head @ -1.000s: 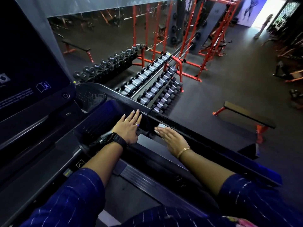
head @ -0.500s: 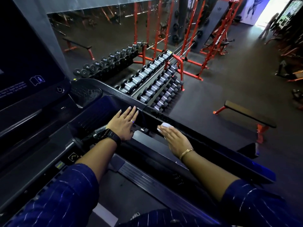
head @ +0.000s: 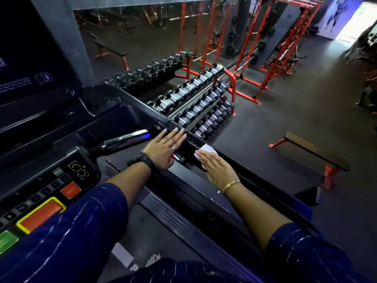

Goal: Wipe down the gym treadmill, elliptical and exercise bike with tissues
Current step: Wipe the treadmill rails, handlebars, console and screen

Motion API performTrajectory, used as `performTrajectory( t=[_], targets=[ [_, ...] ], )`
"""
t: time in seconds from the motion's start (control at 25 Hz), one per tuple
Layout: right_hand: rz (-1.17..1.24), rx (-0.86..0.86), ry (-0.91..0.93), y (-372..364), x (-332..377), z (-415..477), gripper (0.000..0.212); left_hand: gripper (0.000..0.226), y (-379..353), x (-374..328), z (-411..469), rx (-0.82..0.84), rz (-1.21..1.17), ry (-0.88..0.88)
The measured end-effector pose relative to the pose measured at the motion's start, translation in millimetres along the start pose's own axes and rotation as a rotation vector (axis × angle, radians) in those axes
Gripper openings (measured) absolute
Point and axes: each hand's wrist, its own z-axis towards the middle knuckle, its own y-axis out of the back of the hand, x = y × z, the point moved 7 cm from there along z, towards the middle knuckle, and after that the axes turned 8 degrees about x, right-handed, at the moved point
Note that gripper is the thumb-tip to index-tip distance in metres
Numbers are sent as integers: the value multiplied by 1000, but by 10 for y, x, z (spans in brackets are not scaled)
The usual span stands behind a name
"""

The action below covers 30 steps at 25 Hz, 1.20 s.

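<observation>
I stand on a black treadmill; its right side handrail [head: 255,180] runs diagonally from the console toward the lower right. My right hand [head: 216,168] lies flat with straight fingers on a white tissue [head: 205,153], pressing it against the rail's inner face. My left hand [head: 166,148], with a black watch at the wrist, rests flat with fingers straight against the rail just left of the tissue. A chrome grip bar [head: 126,139] sticks out beside the left hand. The tissue is partly hidden under my right palm.
The treadmill console [head: 47,190] with red, green and arrow buttons sits at lower left, its dark screen [head: 30,58] above. Beyond the rail stand dumbbell racks [head: 195,99], red squat racks [head: 255,54] and a flat bench [head: 314,152] on the dark floor.
The view has tilted down and left, bringing the console buttons into sight. Both hands stay flat on the rail; more of the tissue shows beyond my right fingertips.
</observation>
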Motion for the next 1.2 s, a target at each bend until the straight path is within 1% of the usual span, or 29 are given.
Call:
performTrajectory(
  t=[0.08, 0.2, 0.24, 0.32, 0.4, 0.48, 0.56, 0.64, 0.72, 0.8, 0.92, 0.96, 1.04, 1.08, 1.12, 1.2],
  targets=[
    [-2, 41, -16, -118, 51, -251, 65, 91, 15, -230, 45, 20, -23, -40],
    [-53, 109, 111, -460, 377, -808, 72, 90, -37, -497, 65, 51, 2, -59],
    [-44, 139, 106, -497, 334, -821, 74, 91, -39, -552, 74, 66, 17, -52],
    [1, 92, 27, -337, 124, -655, 74, 94, -37, -644, 84, 99, 39, -24],
    [28, 48, 0, -187, -33, -562, 72, 99, -40, -721, 67, 104, 22, 8],
    [50, 39, -9, -252, -91, -684, 73, 102, -28, -819, 46, 120, 17, 22],
    [32, 5, 17, -460, 32, -1001, 80, 102, -22, -916, 48, 123, 6, 28],
    [-13, 28, 41, -570, 90, -1193, 83, 99, 7, -1004, 62, 82, -1, 29],
    [-12, 35, 26, -480, 17, -1156, 77, 94, 29, -1081, 96, 48, -17, 7],
    [-3, 30, -5, -394, -47, -1153, 74, 90, 48, -1183, 111, 51, -30, -15],
    [10, 59, -10, -577, -68, -1413, 73, 88, 58, -1341, 117, 25, -56, -43],
    [-12, 65, 21, -684, -5, -1568, 73, 88, 47, -1393, 114, 13, -64, -43],
    [-112, 110, 149, -895, 149, -1818, 74, 88, 45, -1448, 105, -9, -116, -7],
    [-125, 136, 160, -943, 121, -1861, 73, 88, 73, -1482, 114, -35, -144, 2],
    [-116, 122, 154, -910, 55, -1832, 72, 88, 100, -1522, 126, -50, -166, 4],
    [-59, 17, 105, -770, -53, -1750, 68, 89, 146, -1618, 158, -40, -207, -10]
  ],
)
